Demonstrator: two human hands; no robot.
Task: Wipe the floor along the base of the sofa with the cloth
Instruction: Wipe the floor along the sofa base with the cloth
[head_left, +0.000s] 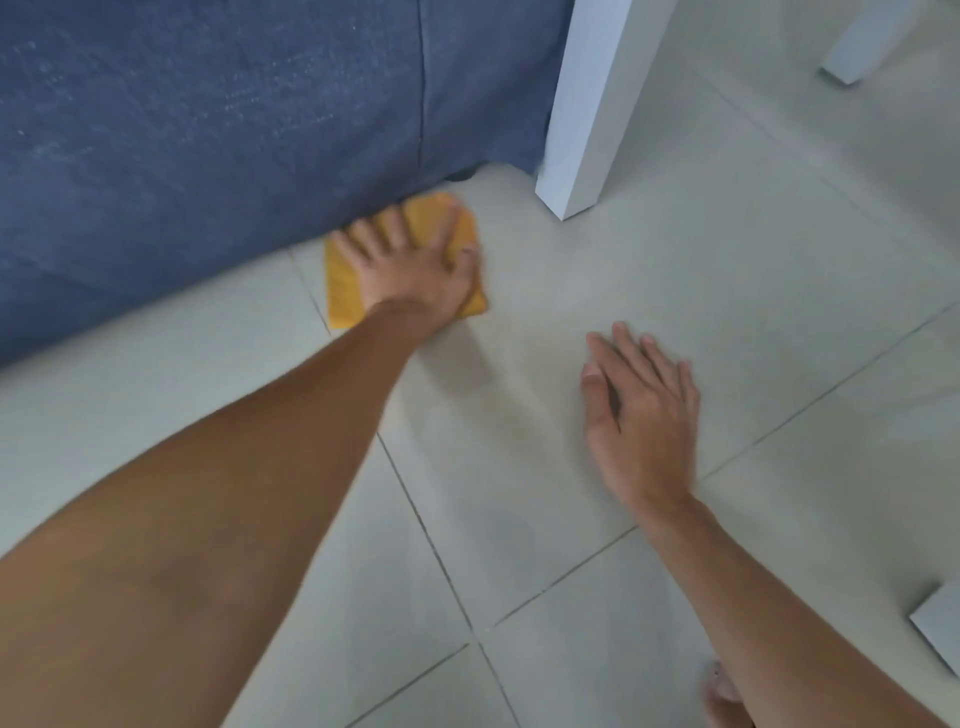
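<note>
A: Where the sofa (208, 145) meets the floor (675, 291), the left hand (415, 270) presses the cloth (343, 291) flat, fingers spread.

B: And the right hand (639, 415)? Released grip, flat over the tiles, holding nothing.

- A white square furniture leg (587, 130) stands on the tiles, upright.
- A second white leg (857, 47) is at the top right, well apart.
- A white corner piece (937, 626) shows at the right edge.

Cloth (343, 291) partly under left hand (415, 270).
</note>
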